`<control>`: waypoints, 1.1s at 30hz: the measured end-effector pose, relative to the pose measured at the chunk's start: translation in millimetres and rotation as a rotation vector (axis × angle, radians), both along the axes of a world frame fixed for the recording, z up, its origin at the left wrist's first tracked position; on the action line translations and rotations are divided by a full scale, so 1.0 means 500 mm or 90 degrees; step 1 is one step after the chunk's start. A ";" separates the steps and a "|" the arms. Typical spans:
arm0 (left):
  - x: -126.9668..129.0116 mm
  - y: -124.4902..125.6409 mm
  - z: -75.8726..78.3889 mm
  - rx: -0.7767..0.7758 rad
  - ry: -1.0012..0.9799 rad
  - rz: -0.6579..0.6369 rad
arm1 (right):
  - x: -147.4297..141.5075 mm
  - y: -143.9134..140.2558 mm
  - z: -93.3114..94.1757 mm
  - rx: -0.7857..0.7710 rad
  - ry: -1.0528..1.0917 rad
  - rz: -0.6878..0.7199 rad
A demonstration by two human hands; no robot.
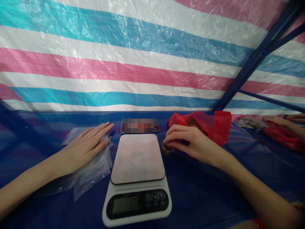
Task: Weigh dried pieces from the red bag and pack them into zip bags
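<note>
My left hand (pixel 87 147) lies flat, fingers released, on the clear plastic bags (pixel 91 168). My right hand (pixel 190 143) pinches dark brown bits just beside the red plastic bag (pixel 214 125). I judge I'm portioning; the white digital scale (pixel 138 178) between my fingers needs a bag first.

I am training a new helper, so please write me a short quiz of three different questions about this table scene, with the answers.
1. True or false: the left hand lies flat on the clear plastic bags.
2. Multiple choice: what lies on the plate of the kitchen scale? A) a red bag B) nothing C) a clear bag
3. Short answer: which thing sits just behind the right hand?

Key
1. True. The fingers are stretched out, palm down on the bags.
2. B. The plate is bare.
3. The red plastic bag with dark brown contents; the right hand pinches a small dark piece beside the scale.
</note>
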State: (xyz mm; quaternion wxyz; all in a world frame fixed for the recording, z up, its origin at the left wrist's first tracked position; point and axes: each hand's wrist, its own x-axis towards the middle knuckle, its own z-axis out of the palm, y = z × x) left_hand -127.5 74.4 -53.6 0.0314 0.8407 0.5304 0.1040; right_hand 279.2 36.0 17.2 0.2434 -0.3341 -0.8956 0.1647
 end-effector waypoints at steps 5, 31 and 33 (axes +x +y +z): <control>0.004 -0.001 0.007 -0.001 0.008 0.000 | 0.002 -0.003 0.002 -0.013 0.013 0.016; -0.011 0.009 -0.003 0.005 0.004 -0.014 | -0.032 -0.058 0.009 -0.494 -0.067 0.253; -0.014 0.010 -0.005 0.007 0.003 -0.015 | -0.031 -0.054 0.001 -0.513 -0.073 0.245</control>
